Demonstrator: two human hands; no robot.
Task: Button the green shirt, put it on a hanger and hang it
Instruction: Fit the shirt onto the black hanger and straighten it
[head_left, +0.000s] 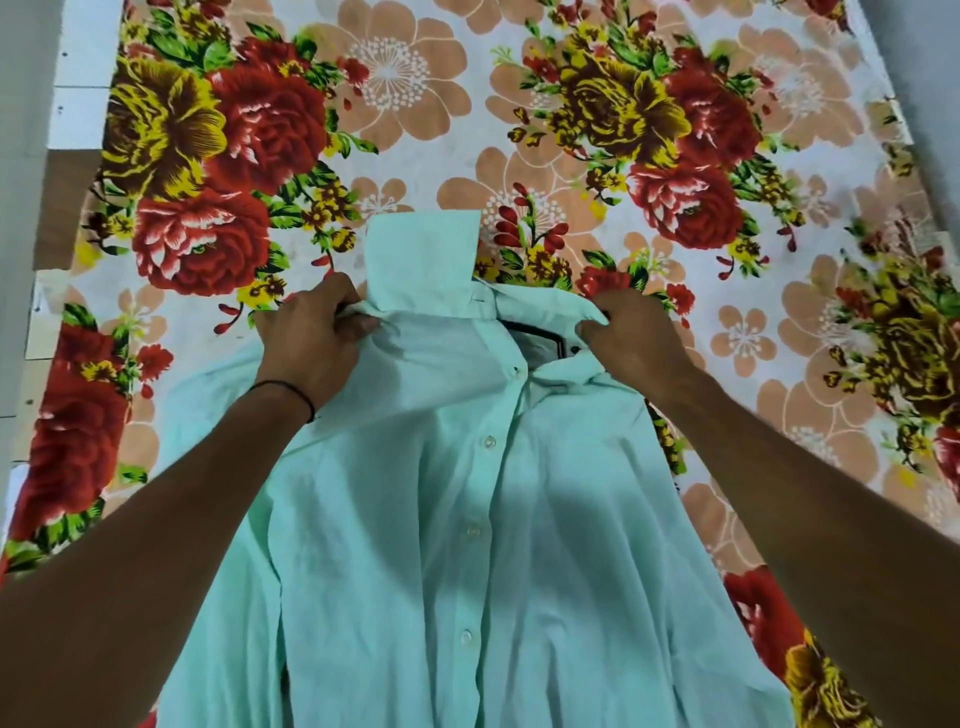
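Observation:
A pale mint-green shirt (467, 545) lies front side up on the bed, collar away from me. Several white buttons run down its placket and look fastened; the top of the neck is open, showing a dark label. One collar flap stands up at the left. My left hand (311, 332) grips the shirt's left shoulder beside the collar. At the right collar end, my right hand (631, 332) pinches the fabric. No hanger is in view.
The bed is covered with a flowered sheet (519, 104) in red, yellow and peach. A strip of brown bed frame and pale floor (57, 197) runs along the left edge. A grey floor corner shows at the top right.

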